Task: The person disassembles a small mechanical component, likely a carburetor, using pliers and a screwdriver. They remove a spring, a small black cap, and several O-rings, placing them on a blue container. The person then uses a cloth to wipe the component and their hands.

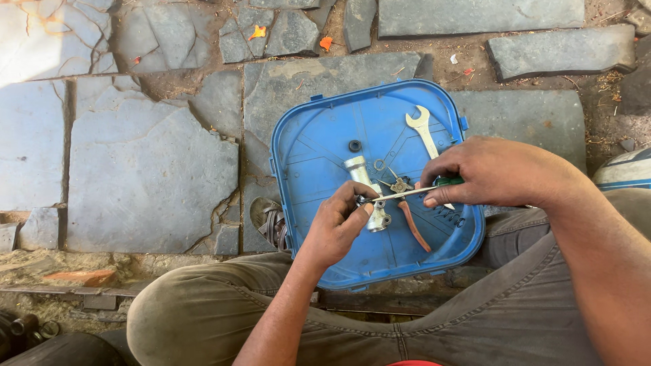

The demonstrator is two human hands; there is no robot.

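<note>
Left hand: our left hand (337,220) is curled around the lower part of a silver metal cylinder part (367,192), fingers pressed onto it from the near side, with the thumb lying along its right edge.
Right hand: our right hand (478,171) is pinched shut on the green handle of a screwdriver (413,192), thumb below and fingers wrapped over the top.
Screwdriver: we see its thin shaft running leftward from the right hand, nearly level, with its tip meeting the metal part just beside the left fingertips.
Metal part: it stands tilted over the middle of the blue plastic lid (319,149), its rounded top pointing up and to the left; whether its base rests on the lid or is lifted we cannot tell.
Blue lid: a square, round-cornered cover turned hollow side up on the stone paving (146,169), lying just in front of our knees.
In the lid: a silver open-ended spanner (425,132) lies near the far right corner; pliers with orange grips (411,227) lie under the screwdriver shaft; a small black ring (354,146) sits apart toward the far side; a coil spring (447,215) lies below the right hand.
Legs: our olive trousers (203,308) fill the near edge of the view.
</note>
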